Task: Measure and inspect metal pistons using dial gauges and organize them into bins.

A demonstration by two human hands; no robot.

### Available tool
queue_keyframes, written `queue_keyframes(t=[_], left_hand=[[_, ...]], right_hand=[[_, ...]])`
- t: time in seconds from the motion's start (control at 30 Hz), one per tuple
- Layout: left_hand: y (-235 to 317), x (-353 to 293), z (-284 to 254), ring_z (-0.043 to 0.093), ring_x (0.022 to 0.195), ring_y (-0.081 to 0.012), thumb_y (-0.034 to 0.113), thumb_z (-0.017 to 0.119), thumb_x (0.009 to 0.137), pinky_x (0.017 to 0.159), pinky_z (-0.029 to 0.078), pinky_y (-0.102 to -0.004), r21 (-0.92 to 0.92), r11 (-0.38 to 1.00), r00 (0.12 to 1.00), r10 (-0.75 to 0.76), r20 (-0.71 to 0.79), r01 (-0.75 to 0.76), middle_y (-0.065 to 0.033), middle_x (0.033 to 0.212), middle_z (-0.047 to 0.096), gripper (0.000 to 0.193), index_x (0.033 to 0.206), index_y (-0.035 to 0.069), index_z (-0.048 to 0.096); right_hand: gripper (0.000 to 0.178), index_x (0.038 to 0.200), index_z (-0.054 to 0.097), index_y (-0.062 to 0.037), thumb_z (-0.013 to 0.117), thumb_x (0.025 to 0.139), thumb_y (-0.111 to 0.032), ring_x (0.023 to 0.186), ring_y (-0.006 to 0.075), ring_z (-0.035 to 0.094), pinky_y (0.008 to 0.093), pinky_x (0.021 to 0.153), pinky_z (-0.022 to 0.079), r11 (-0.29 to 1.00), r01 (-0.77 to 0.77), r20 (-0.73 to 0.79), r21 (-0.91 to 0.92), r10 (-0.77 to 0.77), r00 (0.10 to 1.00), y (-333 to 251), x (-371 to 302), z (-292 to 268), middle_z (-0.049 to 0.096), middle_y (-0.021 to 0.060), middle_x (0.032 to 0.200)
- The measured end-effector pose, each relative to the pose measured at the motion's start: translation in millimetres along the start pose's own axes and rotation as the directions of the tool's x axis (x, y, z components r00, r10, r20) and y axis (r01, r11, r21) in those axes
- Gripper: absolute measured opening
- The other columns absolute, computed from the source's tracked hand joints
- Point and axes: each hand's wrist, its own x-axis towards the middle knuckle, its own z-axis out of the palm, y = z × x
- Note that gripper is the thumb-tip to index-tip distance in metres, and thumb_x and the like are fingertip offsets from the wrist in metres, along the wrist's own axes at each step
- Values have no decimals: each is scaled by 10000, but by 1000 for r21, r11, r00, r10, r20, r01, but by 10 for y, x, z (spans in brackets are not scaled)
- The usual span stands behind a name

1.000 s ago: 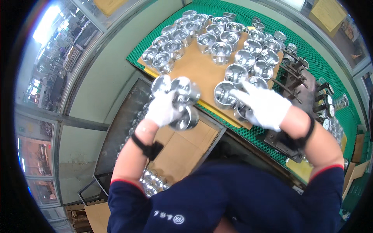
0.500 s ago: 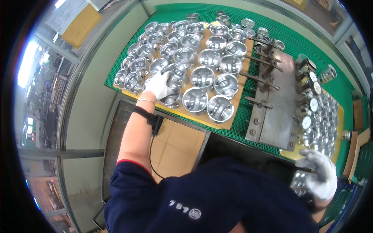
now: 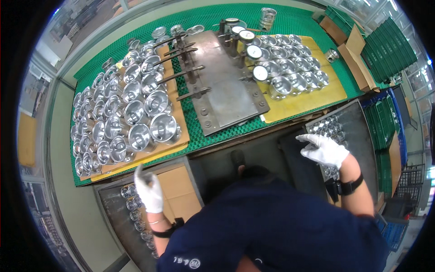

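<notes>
My left hand [image 3: 149, 191], in a white glove, hangs just off the table's front edge with its fingers apart and nothing in it. Nearest to it are shiny metal pistons [image 3: 164, 129], set in rows on a brown board at the left of the table. My right hand [image 3: 326, 151], also gloved, is held out beyond the front edge on the right, fingers spread and empty. Below and partly behind it lie more pistons [image 3: 333, 127] on a lower surface.
Between two piston groups stands a steel fixture plate [image 3: 226, 90] with metal arms and several dial gauges [image 3: 260, 73]. More pistons [image 3: 281, 86] fill a yellow board [image 3: 294, 109]. Cardboard [image 3: 355, 54] and green crates [image 3: 389, 45] are at the right; further pistons [image 3: 136, 215] sit low at left.
The view has swung to the right. My left hand has come off the pistons on the brown board and drawn back past the front edge. My right hand has turned, its fingers now pointing left.
</notes>
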Motion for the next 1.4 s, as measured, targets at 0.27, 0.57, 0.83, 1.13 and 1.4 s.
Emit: queue_keyframes(t=[0.27,0.57,0.83,1.13,1.4], left_hand=[[977,-365,140,637,899,-222,-23,615,824,862,517,-344,-7,991,945,128,301,-132,-145,1162,645,569,1381,8,509],[1880,-1140,455,657,883,-225,15,594,854,845,529,-352,158,987,992,-34,124,14,-151,1186,659,487,1339,0,542],[3007,-1026,1195,687,835,-254,21,635,847,794,545,-359,163,986,977,-52,205,19,-133,943,702,466,1309,27,574],[4219,386,2753,671,804,-254,77,616,887,756,545,-356,-29,933,780,316,540,-358,-145,979,674,416,1299,42,569],[4198,1599,4718,623,1144,-405,437,653,872,994,486,-466,246,812,778,350,522,-530,-251,1224,655,625,1328,18,571]], right_hand=[[776,1556,306,-181,659,892,-377,1383,429,416,441,1147,364,939,138,-312,-315,-240,919,606,1265,-475,305,237,1580],[933,1607,148,-257,624,855,-535,1419,466,357,454,1154,358,834,136,-21,-534,-173,985,506,2941,-1075,165,305,1610],[472,1408,518,-225,548,943,-296,1307,418,499,580,1016,445,891,89,-68,-445,-133,989,351,3053,-957,395,199,1500],[557,1430,485,-210,614,903,-337,1234,407,568,532,963,481,757,328,84,-565,-343,936,994,2842,-1153,434,247,1434],[580,1311,595,-142,758,769,-267,1059,398,654,453,895,546,796,430,261,-427,-346,901,1063,2120,-1396,488,264,1367]])
